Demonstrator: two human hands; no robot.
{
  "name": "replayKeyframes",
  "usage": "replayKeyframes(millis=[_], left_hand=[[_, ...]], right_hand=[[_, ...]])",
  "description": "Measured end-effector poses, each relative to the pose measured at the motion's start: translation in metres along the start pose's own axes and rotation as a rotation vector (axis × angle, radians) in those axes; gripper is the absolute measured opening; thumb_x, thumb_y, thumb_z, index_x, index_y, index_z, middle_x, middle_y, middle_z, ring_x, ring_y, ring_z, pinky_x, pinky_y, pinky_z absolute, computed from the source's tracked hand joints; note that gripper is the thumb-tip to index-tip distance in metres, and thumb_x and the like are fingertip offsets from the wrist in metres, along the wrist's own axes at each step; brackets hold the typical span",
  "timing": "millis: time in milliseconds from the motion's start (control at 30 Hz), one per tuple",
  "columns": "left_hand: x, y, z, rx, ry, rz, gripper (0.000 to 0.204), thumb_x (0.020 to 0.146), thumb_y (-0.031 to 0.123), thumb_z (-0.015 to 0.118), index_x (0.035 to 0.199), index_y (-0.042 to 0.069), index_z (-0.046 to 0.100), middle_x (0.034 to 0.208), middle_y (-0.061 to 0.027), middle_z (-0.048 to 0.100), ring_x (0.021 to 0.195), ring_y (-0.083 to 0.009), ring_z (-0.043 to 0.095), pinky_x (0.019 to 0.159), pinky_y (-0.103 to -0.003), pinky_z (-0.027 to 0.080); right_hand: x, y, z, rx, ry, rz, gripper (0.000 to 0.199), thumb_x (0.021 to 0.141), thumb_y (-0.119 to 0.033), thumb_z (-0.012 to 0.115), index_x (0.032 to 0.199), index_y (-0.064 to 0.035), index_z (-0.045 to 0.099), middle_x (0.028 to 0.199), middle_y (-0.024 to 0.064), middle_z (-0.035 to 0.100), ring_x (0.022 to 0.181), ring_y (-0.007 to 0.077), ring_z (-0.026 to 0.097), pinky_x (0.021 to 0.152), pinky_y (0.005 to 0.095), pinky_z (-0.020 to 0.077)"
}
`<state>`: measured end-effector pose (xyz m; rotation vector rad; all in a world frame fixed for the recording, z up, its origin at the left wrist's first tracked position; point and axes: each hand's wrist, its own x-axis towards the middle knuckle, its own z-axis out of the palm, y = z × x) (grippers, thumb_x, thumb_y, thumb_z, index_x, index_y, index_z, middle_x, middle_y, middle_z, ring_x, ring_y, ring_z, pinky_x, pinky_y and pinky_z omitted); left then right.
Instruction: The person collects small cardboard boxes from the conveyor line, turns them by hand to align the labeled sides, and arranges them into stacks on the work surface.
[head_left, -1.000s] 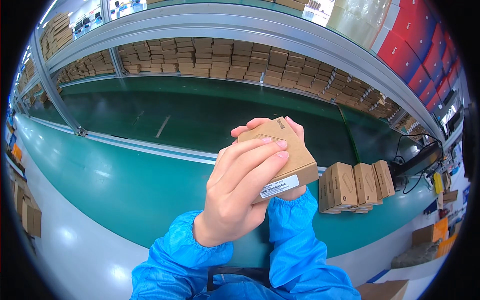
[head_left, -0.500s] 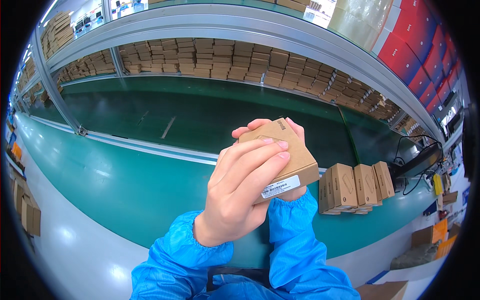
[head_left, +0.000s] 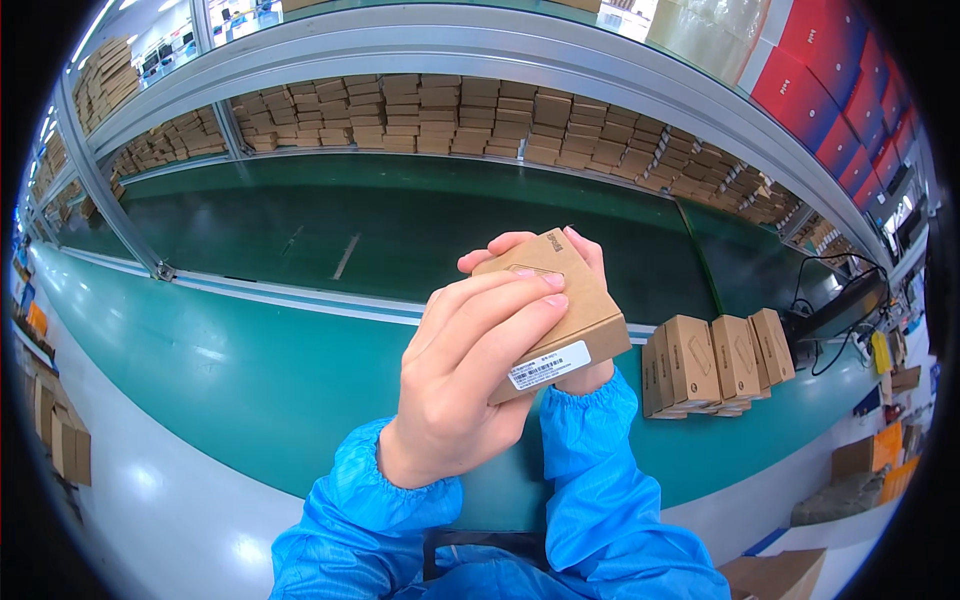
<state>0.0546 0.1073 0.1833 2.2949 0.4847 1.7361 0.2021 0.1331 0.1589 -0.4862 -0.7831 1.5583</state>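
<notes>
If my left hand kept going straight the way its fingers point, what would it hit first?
The left hand already grips the small box, fingers pointing up and right across it. Beyond the box, the row of upright boxes on the green belt looks nearest, though depth is unclear.

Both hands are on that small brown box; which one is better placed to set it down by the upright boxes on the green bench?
Probably the right hand. It sits behind the small brown box on the side toward the upright boxes. The left hand wraps the box's front, farther from them.
</notes>
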Motion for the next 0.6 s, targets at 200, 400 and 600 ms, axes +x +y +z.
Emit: replayKeyframes(millis=[200, 400, 600], left_hand=[[0.0, 0.001, -0.001, -0.006, -0.001, 0.01, 0.055, 0.064, -0.007, 0.082, 0.116, 0.001, 0.064, 0.117, -0.0168, 0.069, 0.108, -0.0354, 0.066, 0.092, -0.042, 0.054], [-0.007, 0.003, -0.004, -0.08, 0.122, -0.145, 0.06, 0.066, -0.014, 0.076, 0.122, 0.001, 0.062, 0.117, -0.0178, 0.068, 0.108, -0.0328, 0.067, 0.094, -0.04, 0.053], [-0.011, 0.006, 0.002, -0.166, 0.198, -0.469, 0.066, 0.086, 0.007, 0.076, 0.143, 0.006, 0.043, 0.129, -0.0171, 0.059, 0.118, -0.0258, 0.059, 0.102, -0.036, 0.049]], right_hand=[[-0.003, 0.001, 0.002, -0.011, 0.008, -0.016, 0.07, 0.098, -0.059, 0.028, 0.113, -0.0009, 0.064, 0.113, 0.0237, 0.066, 0.099, 0.032, 0.067, 0.086, 0.0423, 0.0583], [-0.001, 0.013, -0.007, 0.021, 0.051, 0.04, 0.065, 0.1, -0.055, 0.031, 0.113, 0.0009, 0.063, 0.113, 0.0178, 0.068, 0.105, 0.0291, 0.066, 0.096, 0.0423, 0.0524], [-0.049, 0.04, -0.031, -0.03, -0.034, 0.189, 0.071, 0.101, -0.063, 0.03, 0.148, -0.0097, 0.039, 0.132, 0.0191, 0.057, 0.109, 0.029, 0.063, 0.077, 0.0451, 0.057]])
